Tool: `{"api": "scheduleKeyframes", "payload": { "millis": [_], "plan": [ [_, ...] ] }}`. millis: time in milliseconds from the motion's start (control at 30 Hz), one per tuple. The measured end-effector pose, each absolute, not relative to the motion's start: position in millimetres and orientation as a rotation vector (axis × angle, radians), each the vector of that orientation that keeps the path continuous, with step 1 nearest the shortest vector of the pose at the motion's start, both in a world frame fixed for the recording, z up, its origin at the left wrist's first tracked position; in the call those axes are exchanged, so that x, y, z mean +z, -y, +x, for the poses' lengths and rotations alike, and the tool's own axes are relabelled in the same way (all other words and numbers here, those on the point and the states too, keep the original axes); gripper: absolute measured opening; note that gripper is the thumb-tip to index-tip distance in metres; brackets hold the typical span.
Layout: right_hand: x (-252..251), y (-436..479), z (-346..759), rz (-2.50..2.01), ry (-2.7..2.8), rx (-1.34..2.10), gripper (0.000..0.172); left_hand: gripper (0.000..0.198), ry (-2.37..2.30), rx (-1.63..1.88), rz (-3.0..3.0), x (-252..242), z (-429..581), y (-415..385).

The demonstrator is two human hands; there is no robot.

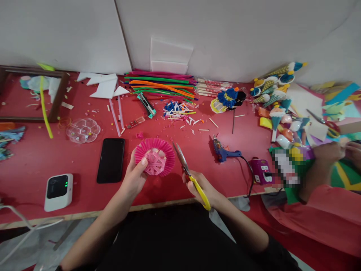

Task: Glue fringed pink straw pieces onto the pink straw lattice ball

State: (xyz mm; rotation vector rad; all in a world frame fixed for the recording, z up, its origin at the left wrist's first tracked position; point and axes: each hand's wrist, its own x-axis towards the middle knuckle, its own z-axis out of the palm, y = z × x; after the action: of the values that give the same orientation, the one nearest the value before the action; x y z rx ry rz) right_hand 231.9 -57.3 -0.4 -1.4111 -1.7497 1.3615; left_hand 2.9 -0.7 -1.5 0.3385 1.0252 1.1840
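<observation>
My left hand (137, 171) is closed on a round pink craft piece (168, 156) with a pleated, ruffled rim and lighter pink strips across its middle. The thumb presses on its face. In my right hand (201, 188) are scissors (199, 186) with yellow handles, the blades pointing up and left, slightly apart. Their tips are close to the right edge of the pink piece, and I cannot tell if they touch it. A scrap of pink (139, 134) lies just behind the piece on the red table (166, 192).
A black phone (111, 160) and a white device (58, 192) lie left. Behind are pipe cleaners (163, 84), a box cutter (146, 105) and cut bits (177, 109). Rightward are a glue gun (224, 148), its cord, a purple power box (260, 171) and a co-worker's hands (328, 154).
</observation>
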Motion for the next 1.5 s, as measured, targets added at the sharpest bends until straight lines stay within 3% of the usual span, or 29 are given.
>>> {"api": "scheduleKeyframes", "payload": {
  "millis": [267, 1500],
  "plan": [
    [-0.4, 58.6, 229.7, -1.379, 1.738, 1.41, 0.068, 0.066, -1.095, 1.151, 0.355, -1.1, 7.9, 3.0],
    [1.2, 59.6, 230.9, -1.436, 1.755, 1.402, 0.066, 0.051, -1.142, 1.089, 0.282, 2.3, 12.8, 9.1]
  ]
}}
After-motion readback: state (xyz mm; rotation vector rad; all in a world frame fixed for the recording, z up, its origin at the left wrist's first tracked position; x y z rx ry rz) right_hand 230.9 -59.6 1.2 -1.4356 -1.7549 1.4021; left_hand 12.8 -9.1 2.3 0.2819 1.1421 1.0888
